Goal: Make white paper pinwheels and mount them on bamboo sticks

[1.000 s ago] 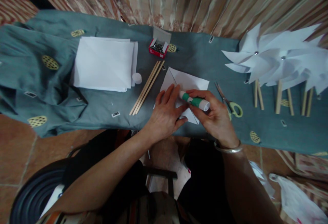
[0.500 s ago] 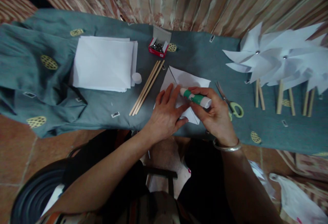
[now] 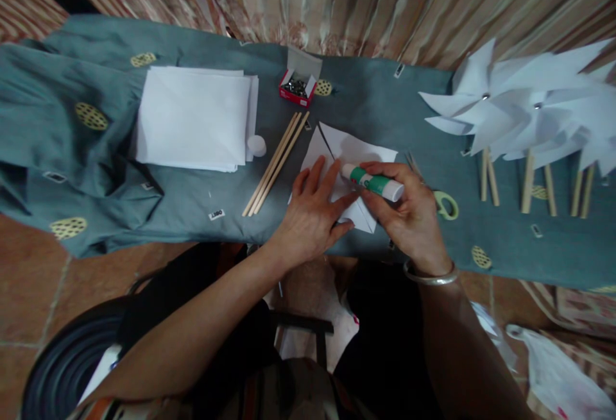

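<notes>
Paper (image 3: 362, 143) near tablecloth (image 3: 375, 99) front edge, more room behind

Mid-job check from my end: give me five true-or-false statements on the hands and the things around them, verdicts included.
1. The right hand holds a glue stick. True.
2. The left hand is spread on a slit paper sheet. True.
3. The scissors are in the left hand. False: the scissors lie on the tablecloth, partly hidden by the right hand.
4. The red box is closed. False: the red box stands open, small metal pieces showing inside.
5. The wooden sticks lie right of the slit paper sheet. False: they lie left of it.
</notes>
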A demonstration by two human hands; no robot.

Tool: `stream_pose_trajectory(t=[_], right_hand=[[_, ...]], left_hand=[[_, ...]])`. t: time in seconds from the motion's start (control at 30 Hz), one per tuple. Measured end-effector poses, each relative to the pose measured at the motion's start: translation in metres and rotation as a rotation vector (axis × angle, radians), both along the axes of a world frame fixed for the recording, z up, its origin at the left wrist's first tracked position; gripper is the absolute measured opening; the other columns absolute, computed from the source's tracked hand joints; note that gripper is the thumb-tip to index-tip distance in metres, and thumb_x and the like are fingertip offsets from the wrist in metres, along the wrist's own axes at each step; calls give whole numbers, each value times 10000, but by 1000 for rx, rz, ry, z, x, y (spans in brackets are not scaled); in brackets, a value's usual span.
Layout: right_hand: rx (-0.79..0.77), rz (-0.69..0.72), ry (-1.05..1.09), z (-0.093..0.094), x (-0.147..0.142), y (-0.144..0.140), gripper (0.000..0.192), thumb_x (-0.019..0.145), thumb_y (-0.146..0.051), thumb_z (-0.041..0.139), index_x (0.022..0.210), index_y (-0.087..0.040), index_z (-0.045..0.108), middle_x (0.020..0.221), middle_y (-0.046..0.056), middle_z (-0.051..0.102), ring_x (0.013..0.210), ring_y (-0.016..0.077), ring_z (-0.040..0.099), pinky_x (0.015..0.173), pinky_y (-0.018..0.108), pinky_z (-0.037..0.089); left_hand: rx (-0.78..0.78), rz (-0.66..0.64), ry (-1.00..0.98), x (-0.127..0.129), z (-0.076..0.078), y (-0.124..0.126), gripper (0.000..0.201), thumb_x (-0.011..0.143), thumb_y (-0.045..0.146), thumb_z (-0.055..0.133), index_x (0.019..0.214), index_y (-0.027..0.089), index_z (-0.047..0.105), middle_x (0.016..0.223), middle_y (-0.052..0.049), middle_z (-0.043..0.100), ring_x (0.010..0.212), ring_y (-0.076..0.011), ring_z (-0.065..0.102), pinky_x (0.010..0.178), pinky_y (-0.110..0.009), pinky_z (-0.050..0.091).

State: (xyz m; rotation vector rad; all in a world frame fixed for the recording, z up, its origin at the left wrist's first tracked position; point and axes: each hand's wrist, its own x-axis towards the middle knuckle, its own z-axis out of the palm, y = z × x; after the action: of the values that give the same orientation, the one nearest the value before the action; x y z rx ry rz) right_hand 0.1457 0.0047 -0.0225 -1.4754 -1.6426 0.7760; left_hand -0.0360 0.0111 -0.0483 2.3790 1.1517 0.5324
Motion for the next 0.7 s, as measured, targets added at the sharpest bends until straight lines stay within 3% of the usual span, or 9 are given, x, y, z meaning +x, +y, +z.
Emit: stream_pose_trajectory(t=[0.7], right_hand=[[-32,26,-87,7,5,-4,273,833,-231,658,1101,-261,620,1143,28,698,1105,244,645,984,418,500]], left_hand=[[-13,-6,31,0,2,1,491,868,526,566,1289,274,602,1583,-116,302,1475,-408,157,1129,-634,199]])
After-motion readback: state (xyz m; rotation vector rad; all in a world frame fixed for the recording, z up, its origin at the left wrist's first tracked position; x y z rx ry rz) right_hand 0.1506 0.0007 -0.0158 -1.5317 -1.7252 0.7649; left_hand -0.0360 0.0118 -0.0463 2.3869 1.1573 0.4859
